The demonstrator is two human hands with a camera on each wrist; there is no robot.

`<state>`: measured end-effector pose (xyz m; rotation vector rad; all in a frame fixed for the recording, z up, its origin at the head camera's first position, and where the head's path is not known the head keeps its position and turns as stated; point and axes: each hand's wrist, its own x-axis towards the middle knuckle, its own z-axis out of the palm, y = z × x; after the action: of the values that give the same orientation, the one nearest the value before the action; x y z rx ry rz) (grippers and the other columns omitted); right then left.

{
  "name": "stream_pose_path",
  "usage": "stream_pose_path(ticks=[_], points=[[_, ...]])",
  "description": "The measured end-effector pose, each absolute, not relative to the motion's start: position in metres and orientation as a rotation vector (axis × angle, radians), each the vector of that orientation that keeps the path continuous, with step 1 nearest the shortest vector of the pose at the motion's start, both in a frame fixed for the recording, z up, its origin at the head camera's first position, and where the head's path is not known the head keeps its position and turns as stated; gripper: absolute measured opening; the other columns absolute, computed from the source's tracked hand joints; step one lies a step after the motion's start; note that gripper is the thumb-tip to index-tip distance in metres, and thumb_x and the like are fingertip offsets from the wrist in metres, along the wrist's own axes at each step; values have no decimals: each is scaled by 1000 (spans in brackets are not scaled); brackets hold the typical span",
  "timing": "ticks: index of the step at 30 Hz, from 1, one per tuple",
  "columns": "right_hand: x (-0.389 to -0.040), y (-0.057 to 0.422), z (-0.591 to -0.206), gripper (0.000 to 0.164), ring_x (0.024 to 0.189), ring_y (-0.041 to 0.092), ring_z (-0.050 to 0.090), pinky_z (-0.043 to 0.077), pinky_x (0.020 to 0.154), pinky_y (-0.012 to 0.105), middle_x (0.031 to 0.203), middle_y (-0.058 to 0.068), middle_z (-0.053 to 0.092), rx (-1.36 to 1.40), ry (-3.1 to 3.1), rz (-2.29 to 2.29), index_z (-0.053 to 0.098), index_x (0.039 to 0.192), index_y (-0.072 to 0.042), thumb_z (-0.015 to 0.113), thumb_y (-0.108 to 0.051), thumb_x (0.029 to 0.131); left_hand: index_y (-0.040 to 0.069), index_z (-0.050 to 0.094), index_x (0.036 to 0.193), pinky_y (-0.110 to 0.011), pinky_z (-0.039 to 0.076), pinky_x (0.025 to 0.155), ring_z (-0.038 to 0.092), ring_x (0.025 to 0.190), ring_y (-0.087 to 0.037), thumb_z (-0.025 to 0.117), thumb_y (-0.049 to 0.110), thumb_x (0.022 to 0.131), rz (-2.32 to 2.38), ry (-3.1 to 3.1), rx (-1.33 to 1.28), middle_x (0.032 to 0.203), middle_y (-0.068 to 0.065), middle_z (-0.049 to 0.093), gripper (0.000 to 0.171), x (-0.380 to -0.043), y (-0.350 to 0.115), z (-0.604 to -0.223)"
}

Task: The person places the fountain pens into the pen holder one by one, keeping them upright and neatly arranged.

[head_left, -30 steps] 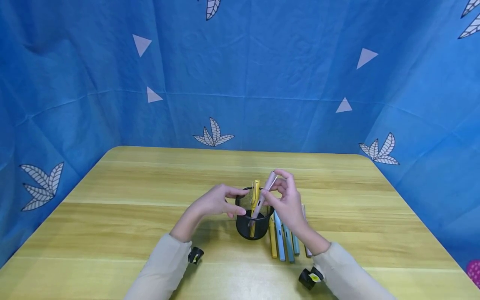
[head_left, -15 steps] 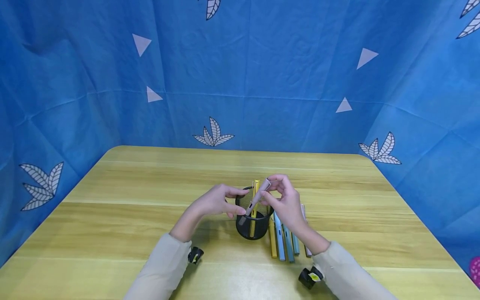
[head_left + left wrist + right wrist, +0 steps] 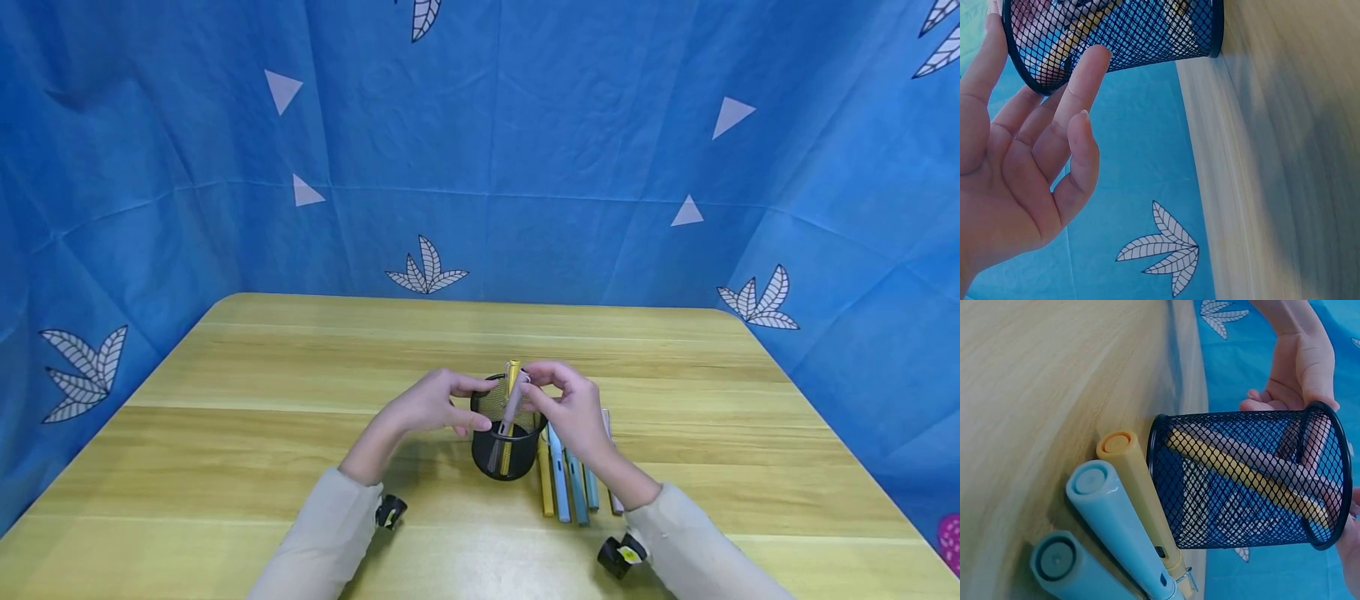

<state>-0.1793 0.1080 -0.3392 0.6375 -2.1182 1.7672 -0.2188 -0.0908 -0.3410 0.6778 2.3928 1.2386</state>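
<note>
In the head view a black mesh pen holder [image 3: 483,458] stands upright on the table. My left hand [image 3: 438,404] holds its rim from the left, thumb at the near side and index finger at the far side. A pale mauve pen [image 3: 512,408] slants inside the holder, its upper end pinched between the thumb and fingers of my right hand [image 3: 570,408]. Beside it a yellow pen [image 3: 514,367] leans in the holder, also visible through the mesh in the right wrist view. Part of the mauve pen's top is hidden by my right fingers.
Right of the holder several pens lie side by side on the wooden table [image 3: 300,467]: a yellow pen [image 3: 545,483], a light blue pen [image 3: 559,483], teal ones and a pale one [image 3: 617,504] partly under my right wrist. Blue patterned cloth [image 3: 480,150] surrounds the table.
My right hand has moved down and slightly left, lowering the mauve pen deeper into the pen holder. The pen's tilt has shifted on the way. My left hand and the holder have stayed put.
</note>
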Motion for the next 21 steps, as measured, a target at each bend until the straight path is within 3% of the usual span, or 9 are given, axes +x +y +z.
stream_pose_path(ticks=[15,21], points=[[-179,108,-338,14,75,41,58,52,57,34,93,25,53,636,-2077,1795,58,94,17,56,13,81,14,51,128,-35,46,79,63,63,-28,71,22,77,1249,2390,651,126,-18,49,56,-217,-90,-340],[-178,108,-338,12,74,33,59,52,54,37,94,28,52,640,-2012,1774,56,91,20,55,17,79,14,51,128,-33,46,77,63,64,-28,72,23,76,1255,2383,650,126,-18,49,56,-218,-91,-342]])
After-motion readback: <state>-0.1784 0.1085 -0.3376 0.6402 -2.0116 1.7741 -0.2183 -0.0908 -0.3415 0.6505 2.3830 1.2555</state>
